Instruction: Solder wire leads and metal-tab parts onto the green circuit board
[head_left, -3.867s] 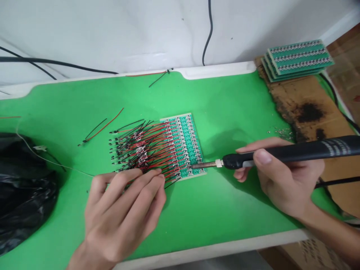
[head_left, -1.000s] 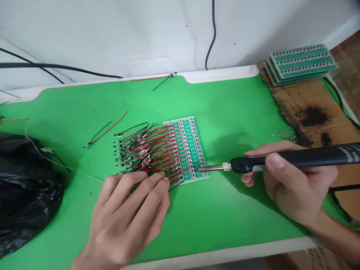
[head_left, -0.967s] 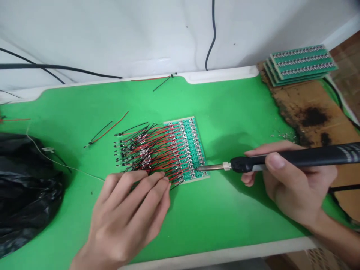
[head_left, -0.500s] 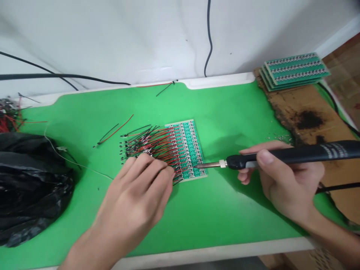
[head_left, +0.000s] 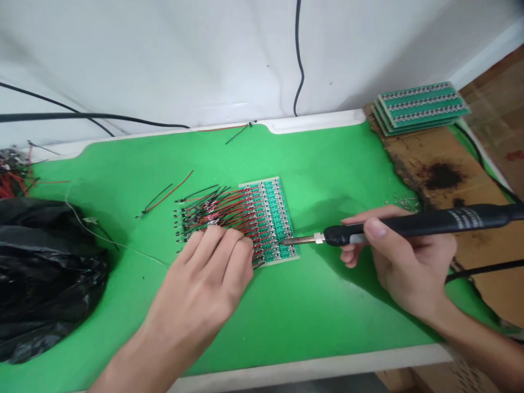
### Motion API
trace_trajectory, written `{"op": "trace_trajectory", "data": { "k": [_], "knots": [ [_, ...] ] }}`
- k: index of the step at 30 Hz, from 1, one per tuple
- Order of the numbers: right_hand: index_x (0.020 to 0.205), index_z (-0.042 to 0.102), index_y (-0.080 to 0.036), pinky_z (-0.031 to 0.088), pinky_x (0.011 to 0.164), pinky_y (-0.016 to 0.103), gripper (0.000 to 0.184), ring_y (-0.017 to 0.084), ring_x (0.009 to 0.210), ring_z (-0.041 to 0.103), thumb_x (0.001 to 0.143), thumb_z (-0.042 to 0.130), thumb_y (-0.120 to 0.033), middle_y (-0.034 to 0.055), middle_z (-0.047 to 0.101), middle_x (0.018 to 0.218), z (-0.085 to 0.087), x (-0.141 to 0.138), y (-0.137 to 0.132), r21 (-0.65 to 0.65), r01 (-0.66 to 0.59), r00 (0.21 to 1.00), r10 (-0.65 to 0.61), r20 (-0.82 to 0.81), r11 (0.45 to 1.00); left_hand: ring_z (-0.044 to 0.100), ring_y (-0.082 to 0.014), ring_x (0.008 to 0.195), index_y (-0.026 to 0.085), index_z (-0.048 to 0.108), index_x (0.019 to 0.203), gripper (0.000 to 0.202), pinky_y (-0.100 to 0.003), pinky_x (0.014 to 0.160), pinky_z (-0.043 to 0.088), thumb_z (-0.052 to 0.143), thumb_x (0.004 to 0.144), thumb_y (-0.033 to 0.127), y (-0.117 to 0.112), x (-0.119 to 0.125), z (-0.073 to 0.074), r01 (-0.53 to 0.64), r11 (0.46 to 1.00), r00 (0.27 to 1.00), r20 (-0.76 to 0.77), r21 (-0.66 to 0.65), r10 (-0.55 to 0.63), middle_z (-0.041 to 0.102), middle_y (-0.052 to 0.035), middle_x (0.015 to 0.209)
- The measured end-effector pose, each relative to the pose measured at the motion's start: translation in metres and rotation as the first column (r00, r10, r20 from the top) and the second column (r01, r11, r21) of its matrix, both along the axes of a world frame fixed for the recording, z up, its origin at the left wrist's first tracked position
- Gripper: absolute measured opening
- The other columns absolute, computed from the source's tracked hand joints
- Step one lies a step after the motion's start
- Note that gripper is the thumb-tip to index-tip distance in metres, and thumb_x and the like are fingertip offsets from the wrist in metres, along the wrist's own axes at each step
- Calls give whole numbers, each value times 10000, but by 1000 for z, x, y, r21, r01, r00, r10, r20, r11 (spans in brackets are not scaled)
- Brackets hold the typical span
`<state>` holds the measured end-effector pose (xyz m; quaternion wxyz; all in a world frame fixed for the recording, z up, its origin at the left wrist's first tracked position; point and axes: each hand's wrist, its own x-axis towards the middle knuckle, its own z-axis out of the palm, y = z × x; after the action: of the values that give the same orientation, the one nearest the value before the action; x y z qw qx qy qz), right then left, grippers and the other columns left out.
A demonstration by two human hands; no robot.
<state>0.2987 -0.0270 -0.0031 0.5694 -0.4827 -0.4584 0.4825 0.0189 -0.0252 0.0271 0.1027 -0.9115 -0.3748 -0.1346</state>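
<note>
In the lower middle of the frame, the left hand [head_left: 208, 267] is bunched over thin red and black wires [head_left: 233, 210]; its fingertips are hidden, so whether anything is pinched cannot be told. At lower right, a black-handled soldering iron [head_left: 426, 222] is gripped pen-like between thumb and fingers of the right hand [head_left: 409, 262]. Its tip is held at the near end of a green circuit board with silvery rows [head_left: 280, 218], laid flat at the centre. The wires would best be kept steady and the tip applied briefly, with neighbouring joints untouched. The crowded wires and the covering fingers seem the main hindrance.

A thin pale strand [head_left: 131, 250], which could be snagged, is stretched between the left hand and a crumpled black plastic bag [head_left: 45, 273] at left. Farther off, scorched brown cardboard [head_left: 413, 158] is topped by stacked green boards [head_left: 426, 106] at upper right.
</note>
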Motion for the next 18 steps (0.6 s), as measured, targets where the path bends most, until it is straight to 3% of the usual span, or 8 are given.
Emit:
{"op": "trace_trajectory", "data": {
  "k": [4, 10, 14, 18],
  "knots": [
    [992, 933, -286, 636, 467, 196, 106, 142, 529, 748, 1031, 871, -362, 15, 804, 711, 0, 1, 0, -5, -5, 1000, 5, 3, 1000, 609, -198, 831, 176, 596, 1081, 123, -366, 764, 524, 608, 1087, 55, 1, -5, 4, -30, 996, 981, 188, -83, 45, 720, -22, 922],
    [994, 936, -281, 644, 469, 212, 115, 154, 527, 753, 1026, 873, -372, 24, 808, 719, 0, -1, 0, -19, -17, 1000, 18, 9, 1000, 677, -161, 924, 234, 683, 1216, 180, -349, 802, 560, 640, 1088, 115, -6, -16, 17, -90, 976, 900, 403, -196, 164, 774, 15, 1029],
    [997, 934, -254, 647, 474, 224, 108, 163, 536, 756, 1027, 868, -334, 38, 810, 729, 1, -2, -1, -29, -19, 1000, 19, -3, 999, 687, -171, 885, 318, 761, 1219, 256, -432, 794, 556, 730, 1004, 181, -8, -14, 24, -165, 916, 734, 574, -367, 362, 783, 47, 1047],
    [976, 930, -251, 640, 461, 226, 117, 166, 523, 749, 1020, 874, -343, 34, 802, 712, 1, -2, -1, -39, -10, 1000, 10, 7, 999, 692, -191, 854, 361, 824, 1167, 302, -464, 756, 571, 848, 912, 201, -2, -20, 18, -143, 895, 596, 685, -423, 419, 803, 45, 1035]
  ]
}}
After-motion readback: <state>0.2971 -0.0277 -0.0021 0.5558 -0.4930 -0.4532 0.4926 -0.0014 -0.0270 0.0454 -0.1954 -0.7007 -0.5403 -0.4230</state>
